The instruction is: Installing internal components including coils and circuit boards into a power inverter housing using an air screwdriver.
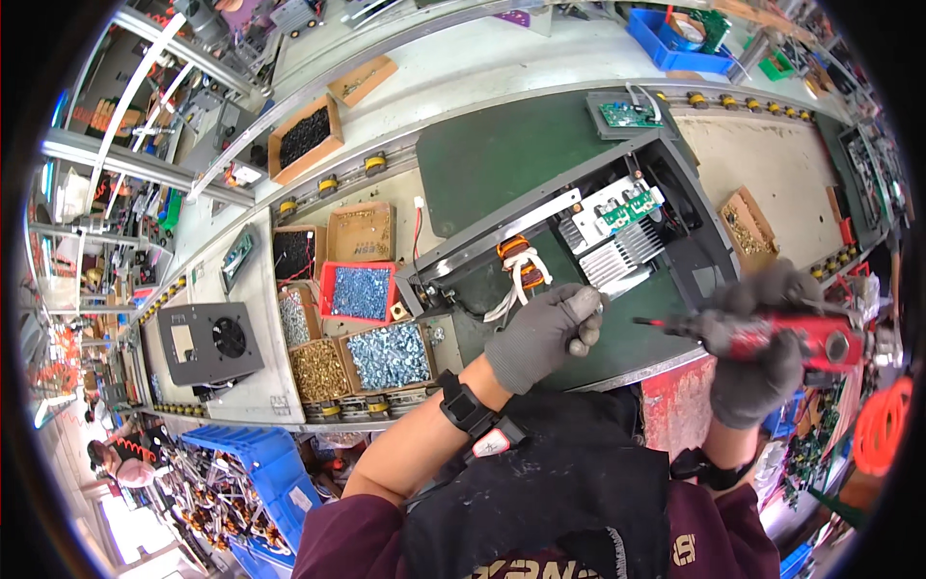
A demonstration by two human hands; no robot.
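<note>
My gloved left hand (545,336) is closed, fingertips pinched together, in front of an open dark metal case (482,249). Whatever the fingers hold is too small to make out. A red power screwdriver (815,343), its bit pointing left, is gripped in my gloved right hand (757,381), to the right of the left hand; both tool and hand are partly blurred. Inside the case are a finned heatsink (622,256), a green circuit board (632,207) and an orange-and-brown wound coil (521,265) with white leads.
Left of the case stand a red bin (359,291) and cardboard boxes of screws, including silvery ones (388,357) and brass ones (320,371). A dark unit with a fan (210,344) lies farther left. Another screw box (748,230) sits right. An orange coiled hose (883,425) hangs at far right.
</note>
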